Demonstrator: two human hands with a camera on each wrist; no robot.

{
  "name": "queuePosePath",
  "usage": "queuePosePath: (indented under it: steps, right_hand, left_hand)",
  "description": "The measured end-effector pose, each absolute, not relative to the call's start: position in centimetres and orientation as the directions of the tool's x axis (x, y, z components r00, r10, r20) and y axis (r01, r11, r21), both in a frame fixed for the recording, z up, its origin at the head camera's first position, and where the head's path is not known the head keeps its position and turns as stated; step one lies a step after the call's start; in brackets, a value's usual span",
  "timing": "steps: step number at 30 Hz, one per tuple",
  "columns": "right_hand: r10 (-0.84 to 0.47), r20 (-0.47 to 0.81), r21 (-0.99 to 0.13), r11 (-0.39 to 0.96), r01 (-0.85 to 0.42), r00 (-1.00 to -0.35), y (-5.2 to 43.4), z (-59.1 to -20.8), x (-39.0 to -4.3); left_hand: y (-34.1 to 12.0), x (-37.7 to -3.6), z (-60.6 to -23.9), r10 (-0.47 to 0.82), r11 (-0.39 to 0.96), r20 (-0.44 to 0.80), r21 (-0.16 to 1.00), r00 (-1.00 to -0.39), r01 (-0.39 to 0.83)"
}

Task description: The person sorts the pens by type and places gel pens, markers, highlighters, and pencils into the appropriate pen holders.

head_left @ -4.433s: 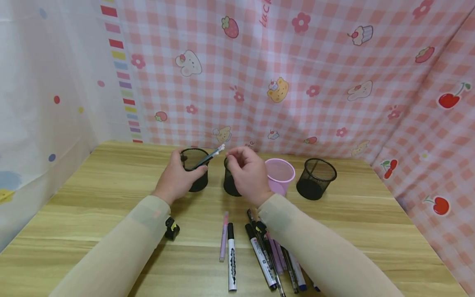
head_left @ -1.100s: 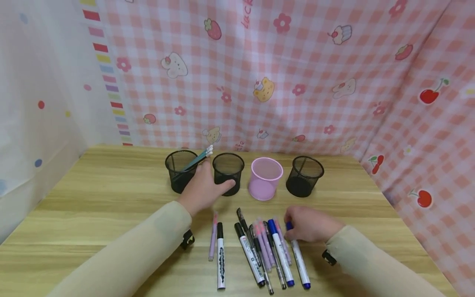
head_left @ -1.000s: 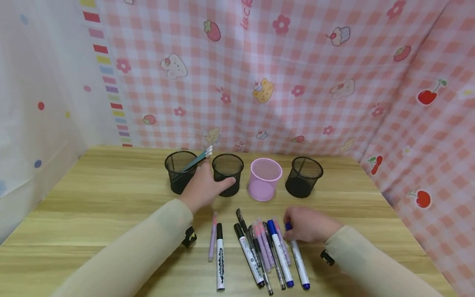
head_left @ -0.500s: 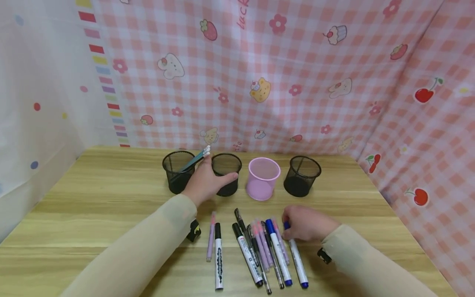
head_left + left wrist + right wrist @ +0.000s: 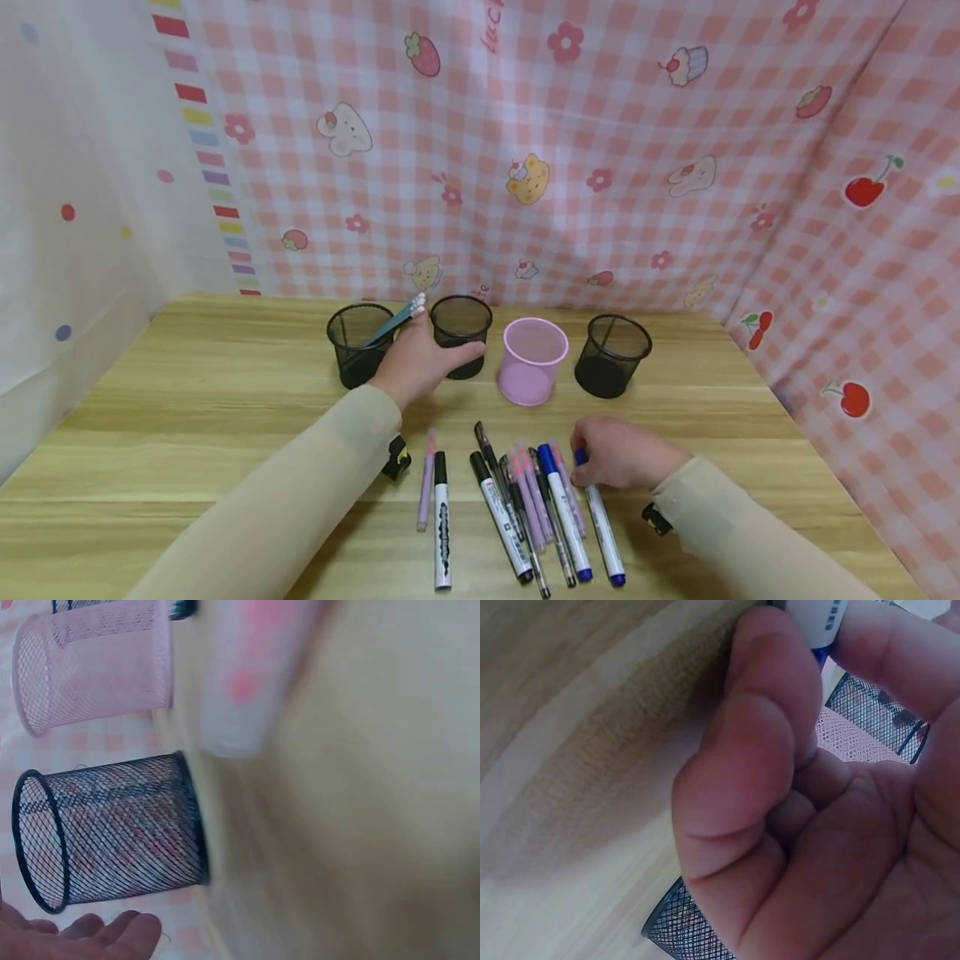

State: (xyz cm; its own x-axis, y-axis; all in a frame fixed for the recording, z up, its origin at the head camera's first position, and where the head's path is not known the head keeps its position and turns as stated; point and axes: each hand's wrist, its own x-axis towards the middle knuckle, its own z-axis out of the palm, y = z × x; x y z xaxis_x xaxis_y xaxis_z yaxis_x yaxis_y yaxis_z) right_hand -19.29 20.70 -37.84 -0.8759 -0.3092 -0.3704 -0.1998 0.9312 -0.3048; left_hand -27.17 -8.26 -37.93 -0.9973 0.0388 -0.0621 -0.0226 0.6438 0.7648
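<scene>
Nearest me on my feed, a white marker with a black cap (image 5: pixel 442 529) lies on the wooden tabletop (image 5: pixel 187 433), with a slim purple pen (image 5: pixel 425 487) close along its left side. To their right is a loose heap: a second black-capped marker (image 5: pixel 501 521), dark clear-barrelled pens, pink-tipped purple pens (image 5: pixel 533 504) and a blue-capped marker (image 5: pixel 566 517) on the near side. Just right of that heap lies the marker I am watching, the blue-ended white one (image 5: pixel 604 533); my right hand (image 5: pixel 626 454) pinches its far end between thumb and finger, gap closed, with the barrel slanting toward me. Farther off, my left hand (image 5: pixel 422 358) has its thumb spread wide and grips nothing; it covers the near side of the middle black mesh cup (image 5: pixel 461 327), and I cannot tell whether skin meets mesh. Left of it stands another black cup (image 5: pixel 352 367) holding blue-green sticks with white tips (image 5: pixel 393 323); to the right stand a pink cup (image 5: pixel 531 379) and a third black cup (image 5: pixel 606 375). A pink checked cloth (image 5: pixel 570 125) hangs behind them all. Against half a second ago, the middle black cup sits farther back, out of line with its neighbours, while my right hand keeps the same pinch and the heap is unchanged.
</scene>
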Motion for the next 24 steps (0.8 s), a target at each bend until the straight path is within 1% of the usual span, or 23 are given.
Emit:
queuePosePath:
  steps: [5, 11, 17, 24]
  right_hand:
    - [-0.309, -0.367, -0.312, 0.930, -0.197, -0.877, 20.7, -37.7, -19.2]
    - [-0.311, -0.365, -0.307, 0.930, -0.203, -0.878, 20.7, -37.7, -19.1]
    - [-0.326, -0.340, -0.298, 0.927, -0.228, -0.882, 20.8, -37.7, -19.1]
    - [-0.314, -0.345, -0.318, 0.926, -0.205, -0.884, 20.8, -37.8, -19.0]
  left_hand:
    - [-7.5, -28.2, -37.7, 0.050, 0.645, -0.046, 0.764, -0.998, -0.003]
    - [-7.5, -29.0, -38.2, 0.020, 0.661, -0.060, 0.750, -0.998, -0.032]
    - [-7.4, -28.8, -38.1, 0.046, 0.653, -0.047, 0.758, -0.998, -0.006]
    - [-7.3, -28.5, -38.0, 0.071, 0.627, -0.021, 0.779, -0.997, 0.028]
